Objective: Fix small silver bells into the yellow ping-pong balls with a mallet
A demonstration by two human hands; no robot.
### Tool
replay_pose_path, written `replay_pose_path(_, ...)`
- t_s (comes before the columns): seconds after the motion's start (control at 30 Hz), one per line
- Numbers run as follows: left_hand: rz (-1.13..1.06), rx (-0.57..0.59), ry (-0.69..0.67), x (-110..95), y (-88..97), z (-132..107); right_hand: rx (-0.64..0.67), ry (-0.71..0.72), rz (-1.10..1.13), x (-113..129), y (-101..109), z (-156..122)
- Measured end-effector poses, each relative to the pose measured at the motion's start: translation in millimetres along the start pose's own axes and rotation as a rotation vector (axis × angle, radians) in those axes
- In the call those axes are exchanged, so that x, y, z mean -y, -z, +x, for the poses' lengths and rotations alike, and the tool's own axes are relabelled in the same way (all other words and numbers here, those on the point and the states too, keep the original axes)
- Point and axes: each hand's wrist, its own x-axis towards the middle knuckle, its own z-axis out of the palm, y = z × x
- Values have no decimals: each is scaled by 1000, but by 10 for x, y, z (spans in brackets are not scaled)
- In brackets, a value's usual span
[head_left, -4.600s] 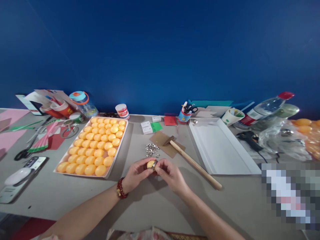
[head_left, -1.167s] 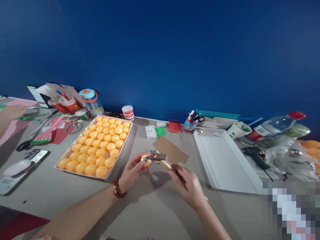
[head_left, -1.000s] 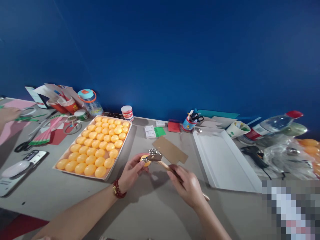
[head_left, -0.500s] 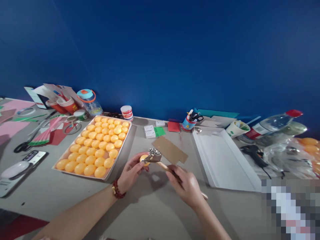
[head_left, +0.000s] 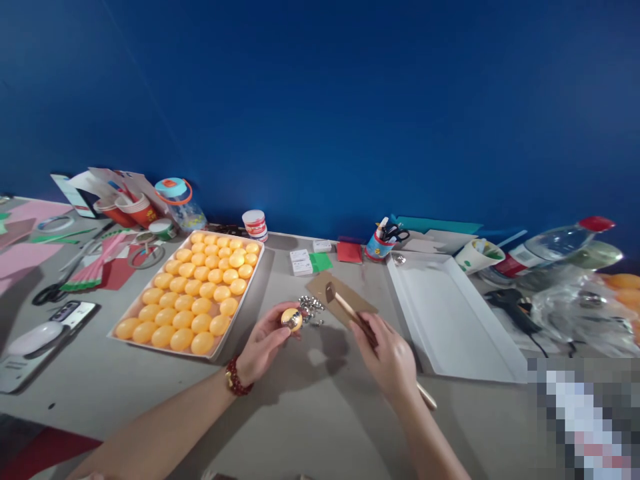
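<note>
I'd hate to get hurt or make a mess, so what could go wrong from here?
The hammer in the right hand could catch the left hand, which holds the orange ball. A hard tap might dent the ball or knock it loose. The small metal pieces lie loose near that hand, so a bump could scatter them.

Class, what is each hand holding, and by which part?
Left hand: round orange ball, by its left side. Right hand: wooden-handled hammer, by the handle.
</note>
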Motion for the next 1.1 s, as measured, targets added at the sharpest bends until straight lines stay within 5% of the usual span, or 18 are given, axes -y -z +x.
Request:
replay_pose_path(0.37, 200, 55, -101, 15, 6, -23, 105, -126, -270, -470, -132, 73)
replay_pose_path(0.8, 326, 114, -107, -16, -43, -89, 99, -87, -332, -492, -174, 102)
replay_pose_path(0.9, 328, 142, -112, 10, -47, -115, 26, -46, -137, -339, -121, 117)
replay_pose_path(0.97, 380, 174, -157, 22, -44, -123, 65, -15, 182, -159, -108, 92)
replay_pose_path(1.1, 632, 243, -363, 11, -34, -110, 445, -177, 1061, 256, -184, -59)
